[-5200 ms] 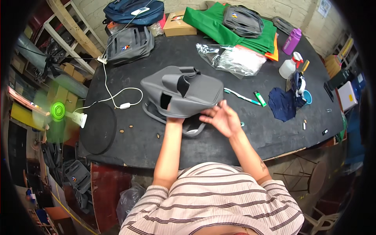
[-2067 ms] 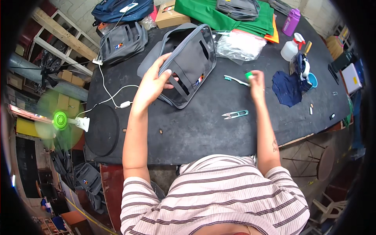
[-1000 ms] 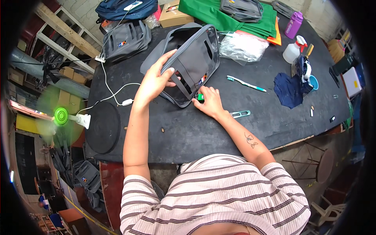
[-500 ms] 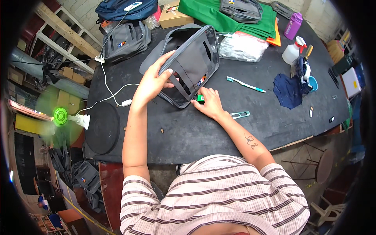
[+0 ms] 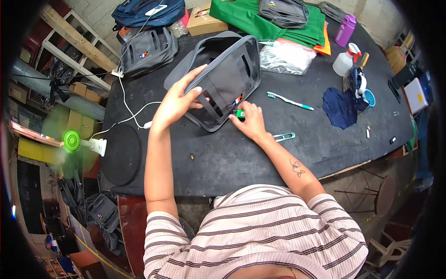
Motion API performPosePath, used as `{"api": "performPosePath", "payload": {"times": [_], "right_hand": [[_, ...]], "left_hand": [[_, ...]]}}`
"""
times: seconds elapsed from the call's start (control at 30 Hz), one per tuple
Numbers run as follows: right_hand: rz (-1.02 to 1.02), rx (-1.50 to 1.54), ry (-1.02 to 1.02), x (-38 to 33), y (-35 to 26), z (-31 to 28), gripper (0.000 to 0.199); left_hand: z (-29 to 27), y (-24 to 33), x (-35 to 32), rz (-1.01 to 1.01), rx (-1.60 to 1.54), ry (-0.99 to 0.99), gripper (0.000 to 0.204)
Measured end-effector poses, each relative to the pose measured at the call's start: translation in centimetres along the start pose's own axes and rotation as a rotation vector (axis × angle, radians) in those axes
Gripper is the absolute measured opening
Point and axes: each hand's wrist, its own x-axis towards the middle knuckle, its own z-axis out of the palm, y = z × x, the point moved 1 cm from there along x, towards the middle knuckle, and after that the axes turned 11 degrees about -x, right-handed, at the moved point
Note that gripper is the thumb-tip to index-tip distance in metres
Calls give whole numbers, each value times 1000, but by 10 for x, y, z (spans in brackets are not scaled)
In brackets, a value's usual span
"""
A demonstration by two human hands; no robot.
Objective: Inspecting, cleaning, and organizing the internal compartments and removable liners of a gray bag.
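Note:
A grey bag (image 5: 227,74) stands tilted on the table, unzipped, with dark mesh and straps on its panel and a small colourful label. My left hand (image 5: 179,102) grips its near left side, the thumb on the front panel and the fingers reaching along the rim. At the bag's lower right corner, my right hand (image 5: 251,122) is closed on a small green lighter (image 5: 240,113), held close to the label; most of it hides behind the fingers. Beside my right wrist lies a teal thread nipper (image 5: 284,136), partly covered.
A toothbrush (image 5: 290,101), dark blue cloth (image 5: 340,109), spray bottle (image 5: 344,63) and purple bottle (image 5: 345,31) are to the right. Behind lie plastic packets (image 5: 285,58), green fabric (image 5: 241,18) and another grey bag (image 5: 147,50). A spinning fan (image 5: 71,141) and white cable (image 5: 125,100) are left.
The bag has tipped slightly, its top rim moving a little lower and nearer. Both hands keep their holds, with the right hand shifting slightly at the bag's corner.

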Motion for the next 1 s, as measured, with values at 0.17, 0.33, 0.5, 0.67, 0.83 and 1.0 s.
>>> {"api": "performPosePath", "payload": {"times": [0.17,0.33,0.5,0.67,0.83,1.0], "right_hand": [[170,-210,167,16,45,-19,36],[171,-222,106,26,58,-16,34],[157,-160,87,26,52,-13,32],[129,-355,-20,11,63,-48,40],[15,77,124,13,45,-114,72],[5,543,-218,21,38,-131,32]], "left_hand": [[-15,4,-9,-13,7,-45,53],[-17,6,-13,-23,11,-56,53],[-14,11,-11,-44,-1,-72,53],[-26,20,-17,-73,67,-201,53],[-40,20,-17,-195,41,-518,56],[-25,30,1,-439,35,-570,55]]}}
